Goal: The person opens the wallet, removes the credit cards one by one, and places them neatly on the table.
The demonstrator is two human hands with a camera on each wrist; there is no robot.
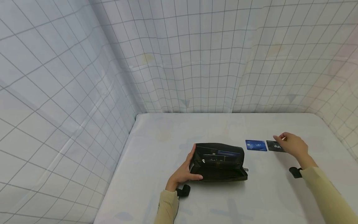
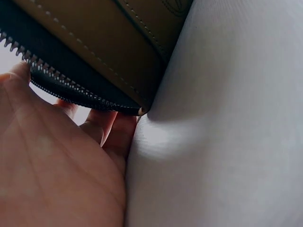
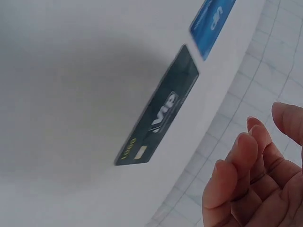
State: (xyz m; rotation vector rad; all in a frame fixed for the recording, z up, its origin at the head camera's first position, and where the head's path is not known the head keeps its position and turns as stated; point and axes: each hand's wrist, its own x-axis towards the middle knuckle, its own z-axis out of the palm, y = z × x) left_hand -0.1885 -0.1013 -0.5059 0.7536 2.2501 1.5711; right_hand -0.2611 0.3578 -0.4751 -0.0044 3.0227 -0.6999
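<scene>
A black zip-around wallet [image 1: 218, 179] lies spread apart on the table, with several cards in its slots, one of them a blue card [image 1: 230, 153]. My left hand [image 1: 181, 175] grips its left end, thumb along the front edge and fingers around the side. Up close in the left wrist view, the fingers touch the zipper teeth [image 2: 57, 78]. My right hand [image 1: 294, 145] hovers by a black VIP card [image 1: 274, 145], fingers loosely curled and holding nothing. In the right wrist view the same card [image 3: 158, 116] lies flat, apart from the fingertips [image 3: 244, 149].
A blue VIP card [image 1: 255, 145] lies flat just left of the black one, to the right of the wallet. The white-covered table [image 1: 162, 133] ends at a grid-patterned curtain [image 1: 207, 62] behind, with more of it at both sides.
</scene>
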